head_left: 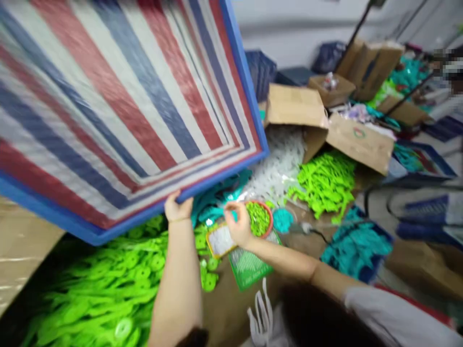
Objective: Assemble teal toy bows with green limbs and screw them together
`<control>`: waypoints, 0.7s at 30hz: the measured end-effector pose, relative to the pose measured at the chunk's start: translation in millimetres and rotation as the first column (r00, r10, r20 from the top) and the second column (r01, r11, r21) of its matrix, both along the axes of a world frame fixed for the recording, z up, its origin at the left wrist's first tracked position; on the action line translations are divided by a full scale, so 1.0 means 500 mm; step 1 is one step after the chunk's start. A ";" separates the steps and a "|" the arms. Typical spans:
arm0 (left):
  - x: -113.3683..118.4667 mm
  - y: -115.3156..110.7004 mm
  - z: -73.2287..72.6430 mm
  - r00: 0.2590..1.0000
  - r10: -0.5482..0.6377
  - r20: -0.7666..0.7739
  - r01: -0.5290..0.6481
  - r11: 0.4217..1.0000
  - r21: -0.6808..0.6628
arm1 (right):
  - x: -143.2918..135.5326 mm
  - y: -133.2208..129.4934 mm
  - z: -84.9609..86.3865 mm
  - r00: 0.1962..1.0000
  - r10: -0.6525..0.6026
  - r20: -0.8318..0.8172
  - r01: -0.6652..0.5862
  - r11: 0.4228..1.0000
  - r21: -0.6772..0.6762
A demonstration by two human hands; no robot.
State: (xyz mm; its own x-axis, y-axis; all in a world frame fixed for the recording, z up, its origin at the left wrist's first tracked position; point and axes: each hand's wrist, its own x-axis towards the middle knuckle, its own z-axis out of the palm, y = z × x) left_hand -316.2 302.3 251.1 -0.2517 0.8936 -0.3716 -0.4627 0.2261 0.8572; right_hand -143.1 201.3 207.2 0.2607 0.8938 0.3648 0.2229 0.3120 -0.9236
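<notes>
A big blue-rimmed tray (pixel 155 96) lined with red, white and blue striped sheeting is tilted up at the upper left. My left hand (pixel 178 208) grips its lower rim, fingers curled over the edge. To the right, my right hand (pixel 238 224) is raised with curled fingers over a yellow-edged tray of small white pieces (pixel 220 240); whatever it may hold is too blurred to make out. Just beyond it sit a red-rimmed bowl of small green pieces (pixel 258 218) and a small tub of teal pieces (pixel 283 220). A green basket (pixel 253 270) lies below the right hand.
Bright green strips (pixel 104 284) are heaped at the lower left. Another green pile (pixel 327 180) lies before open cardboard boxes (pixel 296 103), beside a clear bag of white pieces (pixel 277 164). A blue tray of teal pieces (pixel 358 246) stands at the right.
</notes>
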 end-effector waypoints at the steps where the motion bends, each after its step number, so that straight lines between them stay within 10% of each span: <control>1: 0.001 0.011 -0.015 1.000 0.006 -0.023 -0.006 1.000 0.014 | 0.024 -0.084 -0.060 0.998 0.055 0.003 -0.055 0.995 -0.086; 5: -0.004 0.039 -0.061 0.992 0.041 -0.120 -0.032 0.996 0.083 | 0.213 -0.322 -0.214 0.999 -0.038 -0.017 0.030 0.939 -0.344; 10: -0.001 0.030 -0.056 0.984 0.066 -0.167 -0.044 0.990 0.133 | 0.377 -0.265 -0.278 0.954 -0.299 -0.010 0.271 0.877 -0.396; 15: 0.016 -0.014 -0.005 0.993 0.058 -0.099 -0.041 0.986 0.161 | 0.342 -0.175 -0.207 0.963 -0.252 -0.094 0.221 0.941 -0.256; 21: 0.019 -0.063 0.055 0.999 0.038 0.032 -0.043 0.982 0.184 | 0.342 -0.258 -0.064 0.951 -0.295 -0.098 0.303 0.949 0.085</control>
State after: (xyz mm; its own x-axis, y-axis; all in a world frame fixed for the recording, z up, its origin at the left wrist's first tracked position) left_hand -306.8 270.9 278.5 -0.2811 0.9366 -0.2090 -0.4927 0.0461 0.8690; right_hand 27.8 72.1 175.0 0.5434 0.7315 0.4120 0.2434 0.3324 -0.9112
